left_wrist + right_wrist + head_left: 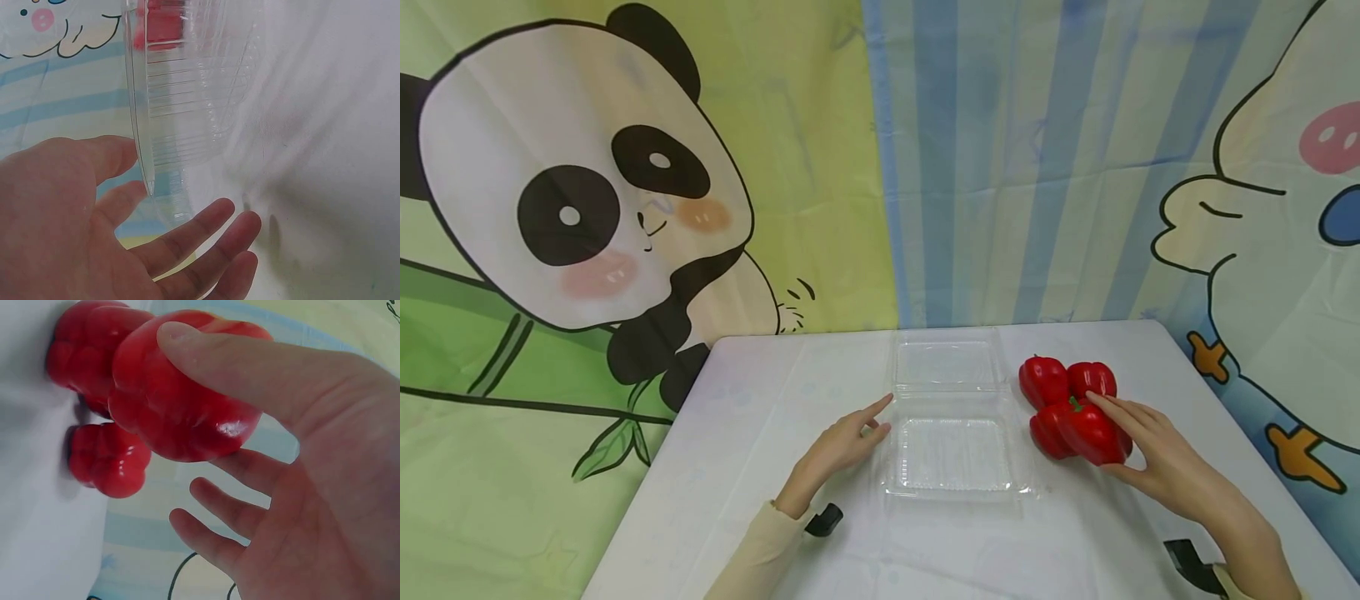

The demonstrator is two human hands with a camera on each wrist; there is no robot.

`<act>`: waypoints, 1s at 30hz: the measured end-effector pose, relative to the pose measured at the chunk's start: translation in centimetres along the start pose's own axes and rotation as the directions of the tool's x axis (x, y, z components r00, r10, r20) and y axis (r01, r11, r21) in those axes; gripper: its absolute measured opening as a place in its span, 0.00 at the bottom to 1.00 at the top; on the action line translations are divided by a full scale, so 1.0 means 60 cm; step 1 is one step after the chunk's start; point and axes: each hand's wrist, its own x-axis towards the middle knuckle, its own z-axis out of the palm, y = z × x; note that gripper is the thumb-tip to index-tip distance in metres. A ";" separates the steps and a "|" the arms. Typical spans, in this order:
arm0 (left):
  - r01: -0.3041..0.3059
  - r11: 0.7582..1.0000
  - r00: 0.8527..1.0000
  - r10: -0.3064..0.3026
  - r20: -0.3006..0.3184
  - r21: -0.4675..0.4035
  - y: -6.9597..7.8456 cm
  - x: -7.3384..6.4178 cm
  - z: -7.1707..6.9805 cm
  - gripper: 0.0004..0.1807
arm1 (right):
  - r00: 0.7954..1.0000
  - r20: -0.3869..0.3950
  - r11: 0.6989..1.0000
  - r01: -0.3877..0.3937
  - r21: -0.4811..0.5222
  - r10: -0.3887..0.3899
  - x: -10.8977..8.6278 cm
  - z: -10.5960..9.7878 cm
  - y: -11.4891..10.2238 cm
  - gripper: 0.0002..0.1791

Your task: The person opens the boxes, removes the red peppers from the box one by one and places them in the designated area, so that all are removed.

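Observation:
A clear plastic clamshell box (955, 454) lies opened out, its lid (947, 365) at the back. My left hand (848, 440) is at the box's left edge. In the left wrist view, that hand's thumb and index finger (134, 194) meet or nearly meet the clear rim, with the other fingers spread. My right hand (1172, 462) holds a red bell pepper (1090, 432) between thumb and index finger. In the right wrist view, this pepper (181, 394) appears raised above the others, while the remaining fingers extend beside it.
Behind and beside the held pepper, several other red bell peppers sit on the white table (775, 392), including one at the back (1043, 381). A printed curtain (985, 167) hangs behind the table. Dark wrist straps (825, 520) show at the sleeves.

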 end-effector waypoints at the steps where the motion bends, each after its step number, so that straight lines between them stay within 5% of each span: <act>1: 0.000 1.000 1.000 0.000 -0.001 0.000 -0.001 0.000 0.000 0.31 | 1.000 -0.005 1.000 -0.002 -0.004 0.002 -0.001 0.001 0.002 0.65; 20: 0.000 1.000 1.000 0.000 0.002 -0.001 -0.001 -0.002 0.000 0.31 | 0.991 -0.133 0.994 -0.048 -0.103 0.034 -0.010 0.017 0.036 0.64; 30: 0.002 1.000 1.000 -0.002 0.002 -0.002 -0.001 -0.002 0.000 0.31 | 0.986 -0.084 0.982 -0.153 -0.106 0.145 -0.007 0.023 0.050 0.63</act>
